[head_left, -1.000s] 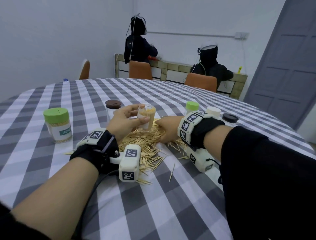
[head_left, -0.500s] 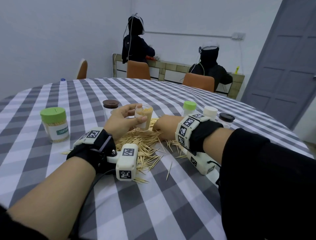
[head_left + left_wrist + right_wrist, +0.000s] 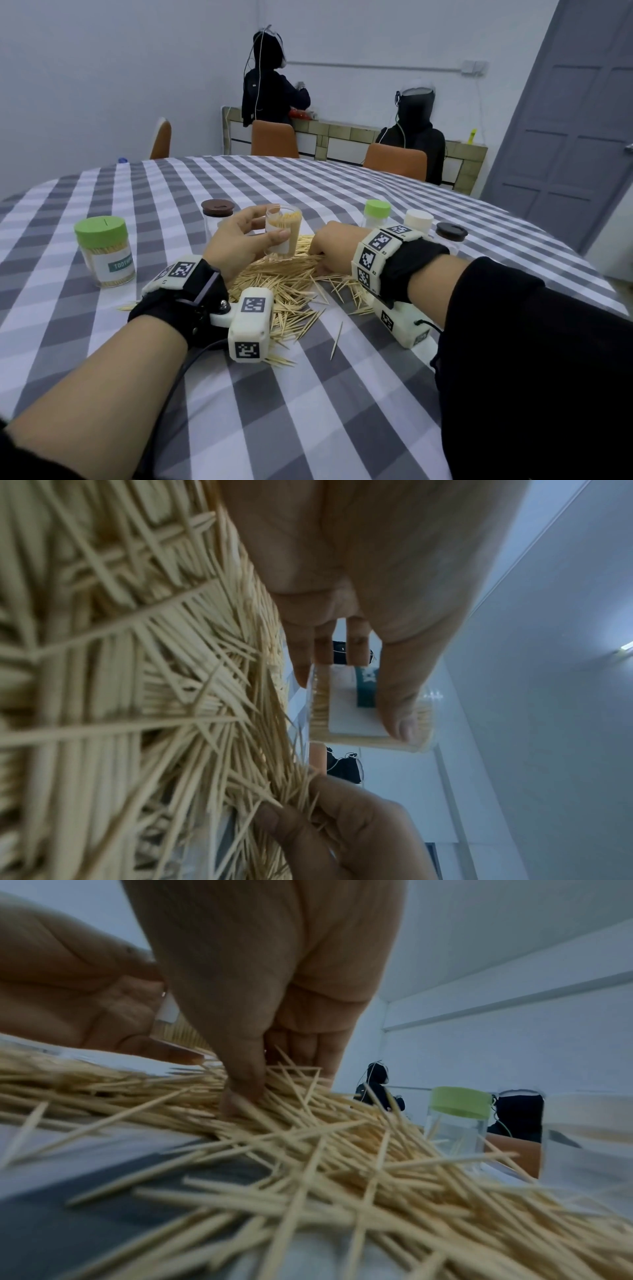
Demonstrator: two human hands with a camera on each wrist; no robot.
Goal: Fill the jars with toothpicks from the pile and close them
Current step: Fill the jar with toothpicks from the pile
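Observation:
A pile of toothpicks (image 3: 284, 287) lies on the checked table (image 3: 308, 394) between my wrists. My left hand (image 3: 239, 241) grips an open clear jar (image 3: 283, 233), partly full of toothpicks, upright above the pile's far edge; the left wrist view shows my thumb (image 3: 399, 712) across the jar (image 3: 346, 712) and its white label. My right hand (image 3: 329, 248) is down in the pile, thumb and fingers pinching a bunch of toothpicks (image 3: 274, 1093). A closed, full green-lidded jar (image 3: 104, 251) stands to the left.
A brown-lidded jar (image 3: 216, 217) stands behind my left hand. A green-lidded jar (image 3: 376, 214), a white-lidded one (image 3: 418, 221) and a dark lid (image 3: 451, 231) sit beyond my right wrist. Stray toothpicks (image 3: 337, 339) lie near the pile. Orange chairs and two people are beyond the table.
My left hand has kept the open jar upright at the pile's far edge. My right hand has stayed in the pile, its fingers closing on toothpicks. The head view shifted slightly.

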